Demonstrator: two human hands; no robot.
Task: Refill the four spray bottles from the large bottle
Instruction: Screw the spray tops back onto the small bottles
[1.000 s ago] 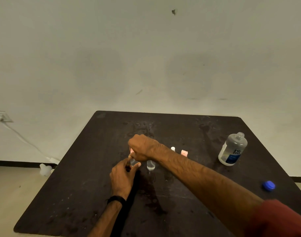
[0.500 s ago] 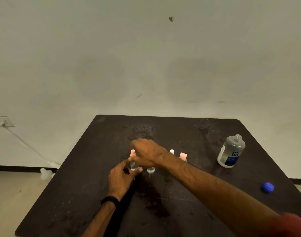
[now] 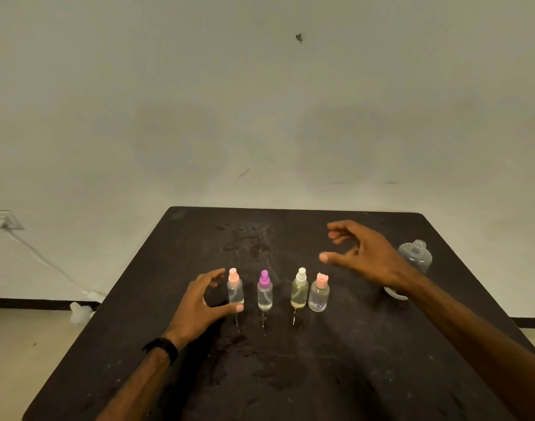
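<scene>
A row of small spray bottles stands upright on the dark table (image 3: 366, 375): a pink-topped one (image 3: 235, 288), a purple-topped one (image 3: 264, 291), a white-topped one with yellowish liquid (image 3: 299, 289) and a wider pink-capped one (image 3: 319, 293). My left hand (image 3: 204, 302) is open just left of the pink-topped bottle, thumb near its base, not gripping it. My right hand (image 3: 363, 253) hovers open above the table, right of the row. Behind it stands the large clear bottle (image 3: 416, 256), uncapped, its lower part hidden by my wrist.
Wet patches and drips mark the table behind and in front of the bottles. A wall rises just behind the table. On the floor at the left lie a white cable (image 3: 44, 262) and a white plug (image 3: 79, 312). The table's right edge runs close to the large bottle.
Both hands have come off the pink-topped bottle. My right hand has moved right toward the large bottle; my left hand has opened. All the spray bottles now show their tops.
</scene>
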